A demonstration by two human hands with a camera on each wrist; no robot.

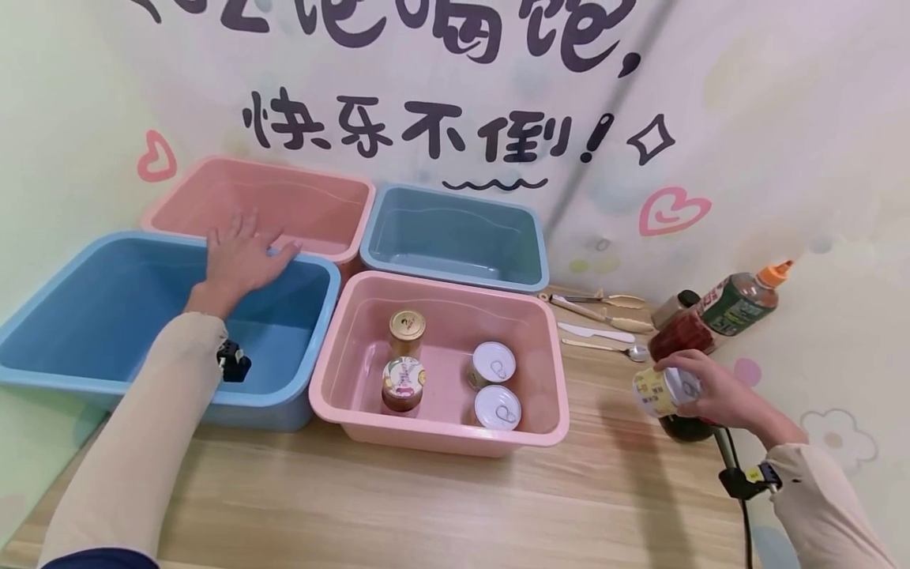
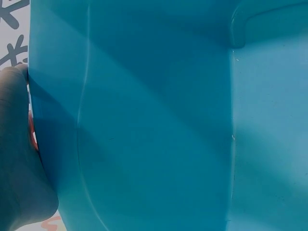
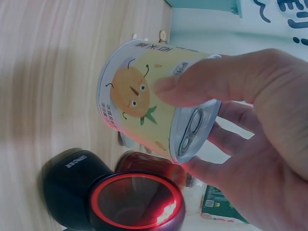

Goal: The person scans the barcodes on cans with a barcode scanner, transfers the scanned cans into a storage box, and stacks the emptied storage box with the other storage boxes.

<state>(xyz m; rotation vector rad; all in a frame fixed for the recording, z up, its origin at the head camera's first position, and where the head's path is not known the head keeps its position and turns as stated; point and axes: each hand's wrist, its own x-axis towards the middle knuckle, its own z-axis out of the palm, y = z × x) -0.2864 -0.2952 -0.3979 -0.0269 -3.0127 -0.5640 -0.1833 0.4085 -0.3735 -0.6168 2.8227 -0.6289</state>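
"快乐不倒!" on wall banner (image 1: 426, 134)

Left hand (image 1: 242, 257) spread flat, arm extended; right hand (image 1: 711, 387) curled in a grip.

Wooden table (image 1: 398, 506) in a corner, carrying four plastic tubs and loose items at its right end.

Tubs stand two by two, touching: large blue tub (image 1: 43, 348) front left, pink tub (image 1: 441, 431) front right, second pink tub (image 1: 213, 178) rear left, grey-blue tub (image 1: 529, 237) rear right. Right of the tubs, lying on the bare wood: wooden tongs (image 1: 604, 312), a white knife (image 1: 593, 332) and a metal spoon (image 1: 611, 348), close together. Further right, near the wall: a dark bottle with orange cap (image 1: 739, 304), a red-brown jar (image 1: 682, 336), and a black scanner with a red glowing ring (image 3: 130, 202).
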